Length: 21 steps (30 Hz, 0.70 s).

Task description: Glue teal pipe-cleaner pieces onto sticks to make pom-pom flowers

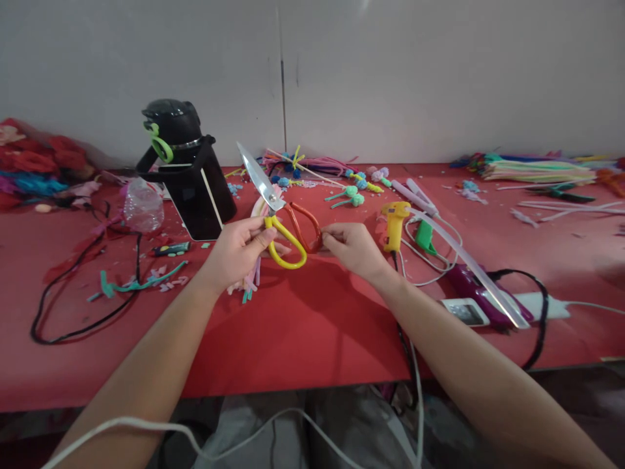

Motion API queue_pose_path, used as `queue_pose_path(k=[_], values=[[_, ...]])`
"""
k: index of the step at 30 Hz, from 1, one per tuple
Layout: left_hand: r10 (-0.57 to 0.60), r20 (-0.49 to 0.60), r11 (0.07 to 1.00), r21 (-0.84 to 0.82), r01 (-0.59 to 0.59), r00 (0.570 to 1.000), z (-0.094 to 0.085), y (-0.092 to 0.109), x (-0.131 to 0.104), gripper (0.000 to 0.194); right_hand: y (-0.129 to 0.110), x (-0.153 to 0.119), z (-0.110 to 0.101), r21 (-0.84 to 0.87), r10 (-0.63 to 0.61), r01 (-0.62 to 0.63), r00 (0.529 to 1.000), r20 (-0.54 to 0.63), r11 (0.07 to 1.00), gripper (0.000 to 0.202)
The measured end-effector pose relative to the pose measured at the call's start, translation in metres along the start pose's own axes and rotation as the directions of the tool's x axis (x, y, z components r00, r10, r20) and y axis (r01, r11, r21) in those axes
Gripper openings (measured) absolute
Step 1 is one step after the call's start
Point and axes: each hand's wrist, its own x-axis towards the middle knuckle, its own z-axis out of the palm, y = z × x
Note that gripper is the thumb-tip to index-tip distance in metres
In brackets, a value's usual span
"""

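Observation:
A pair of scissors (264, 187) with silver blades, one yellow handle loop and one red handle loop is held up above the red table. My left hand (238, 251) grips the yellow loop near the pivot, fingers closed. At the far side of the red loop, my right hand (352, 251) pinches it between thumb and fingers. The blades lie together and point up and to the left. Beneath and behind my left hand is a bunch of pastel fuzzy stems (248, 283), partly hidden by the hand and scissors.
A black jug (200, 195) stands back left beside a clear plastic cup (143, 205). To the right lie a yellow glue gun (394, 221) with a long glue stick, a purple device (471, 293) and cords. Pipe cleaners (537, 170) and fuzzy pieces line the wall.

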Motion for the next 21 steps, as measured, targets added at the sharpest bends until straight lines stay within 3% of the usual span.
queue_pose_path(k=[2,5,9,12,14,17,21], values=[[-0.007,-0.001,1.0,0.019,0.007,1.0,-0.001,0.001,0.0,0.031,-0.002,-0.002,-0.001,0.012,0.006,-0.007,1.0,0.018,1.0,0.027],[-0.026,0.022,0.999,0.045,0.025,0.999,0.001,0.003,-0.003,0.03,-0.01,-0.005,0.001,-0.188,0.012,-0.022,0.999,-0.053,0.982,0.033],[-0.053,0.091,0.998,0.045,0.049,0.994,0.007,0.005,-0.007,0.03,-0.019,-0.004,0.005,-0.56,0.018,-0.082,0.993,-0.12,0.824,0.034],[-0.048,0.102,0.998,0.044,0.044,0.994,0.01,0.004,-0.008,0.03,-0.019,-0.001,0.007,-0.627,0.025,-0.081,0.995,-0.098,0.775,0.029],[-0.04,0.094,0.998,0.045,0.036,0.995,0.01,0.004,-0.008,0.03,-0.016,0.0,0.006,-0.541,0.04,-0.09,0.994,-0.105,0.836,0.029],[-0.025,0.043,0.999,0.029,0.023,0.999,0.007,0.005,-0.006,0.032,-0.011,0.002,0.003,-0.213,0.119,-0.143,0.985,-0.121,0.966,0.03],[-0.012,-0.05,1.0,-0.011,0.011,0.999,0.0,0.006,-0.002,0.036,-0.004,0.003,-0.001,0.222,0.174,-0.152,0.981,-0.082,0.963,0.02]])
